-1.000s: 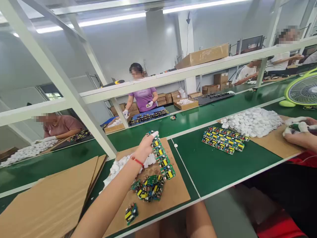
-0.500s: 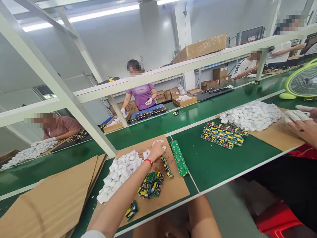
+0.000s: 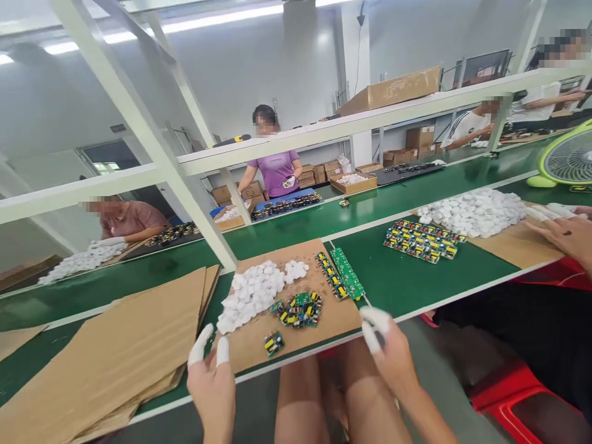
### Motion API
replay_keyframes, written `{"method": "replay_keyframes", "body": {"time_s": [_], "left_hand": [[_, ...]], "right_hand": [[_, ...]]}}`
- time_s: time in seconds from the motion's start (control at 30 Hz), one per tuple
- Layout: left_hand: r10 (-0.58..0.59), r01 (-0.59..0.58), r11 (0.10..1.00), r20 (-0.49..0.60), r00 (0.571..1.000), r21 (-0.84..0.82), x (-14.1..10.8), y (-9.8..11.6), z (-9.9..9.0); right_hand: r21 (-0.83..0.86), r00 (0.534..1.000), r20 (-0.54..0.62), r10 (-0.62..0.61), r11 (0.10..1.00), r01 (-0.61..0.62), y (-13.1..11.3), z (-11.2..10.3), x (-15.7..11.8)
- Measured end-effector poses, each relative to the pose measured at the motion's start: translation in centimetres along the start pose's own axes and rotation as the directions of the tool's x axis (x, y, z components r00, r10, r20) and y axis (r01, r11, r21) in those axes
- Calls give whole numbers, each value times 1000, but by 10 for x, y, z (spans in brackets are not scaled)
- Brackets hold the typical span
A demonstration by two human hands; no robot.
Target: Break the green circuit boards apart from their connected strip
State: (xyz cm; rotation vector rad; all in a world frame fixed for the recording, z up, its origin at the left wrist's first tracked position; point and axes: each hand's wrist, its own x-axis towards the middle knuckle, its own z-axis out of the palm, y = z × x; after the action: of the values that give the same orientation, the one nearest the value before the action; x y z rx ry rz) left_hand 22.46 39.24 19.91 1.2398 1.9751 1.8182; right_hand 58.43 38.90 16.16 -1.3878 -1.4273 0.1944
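Observation:
My left hand [image 3: 211, 382] is raised at the near edge of the green bench, fingers apart, white cots on two fingertips, holding nothing. My right hand [image 3: 386, 351] hovers at the bench edge, also empty, with white cots on its fingertips. Ahead of them lies a brown cardboard sheet [image 3: 330, 314] carrying a pile of white plastic caps [image 3: 252, 293], a heap of small green circuit boards [image 3: 298, 308], one single board [image 3: 274, 343] and two strips of joined boards [image 3: 340, 274] at its far right corner.
Stacked cardboard sheets [image 3: 115, 351] lie to my left. A neighbour's hand [image 3: 562, 231] rests at the right beside more boards [image 3: 423, 240] and white caps [image 3: 476, 211]. A green fan [image 3: 567, 161] stands far right. Other people work across the bench behind a white frame [image 3: 152, 148].
My left hand has let go of the board strip, which lies on the cardboard, and has drawn back to the near edge. My right hand has come into view.

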Motion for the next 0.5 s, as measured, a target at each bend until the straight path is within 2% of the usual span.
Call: {"method": "replay_keyframes", "body": {"time_s": [0.07,0.13,0.23,0.33,0.37,0.4,0.43,0.5], "left_hand": [[-76,71,993,-50,996,-99,-15,1,-18],[-60,62,972,15,998,-225,-27,18,-28],[60,19,924,194,979,-381,-42,61,-37],[227,-30,873,353,908,-487,-57,102,-49],[318,-95,865,392,863,-493,-62,111,-54],[412,-180,858,433,802,-481,-68,118,-59],[501,-291,845,473,724,-449,-73,122,-65],[616,-522,780,573,540,-345,-84,120,-80]], "right_hand": [[-147,998,-5,64,987,-64,-13,59,-12],[-223,995,38,97,971,-86,-12,91,-7],[-303,990,99,101,951,-67,-3,100,11],[-319,986,162,33,947,20,0,96,15],[-312,981,193,3,948,58,0,95,14],[-301,973,229,-26,949,96,0,94,11],[-287,962,267,-54,949,133,-1,94,9],[-260,939,331,-97,947,190,-1,93,6]]}}
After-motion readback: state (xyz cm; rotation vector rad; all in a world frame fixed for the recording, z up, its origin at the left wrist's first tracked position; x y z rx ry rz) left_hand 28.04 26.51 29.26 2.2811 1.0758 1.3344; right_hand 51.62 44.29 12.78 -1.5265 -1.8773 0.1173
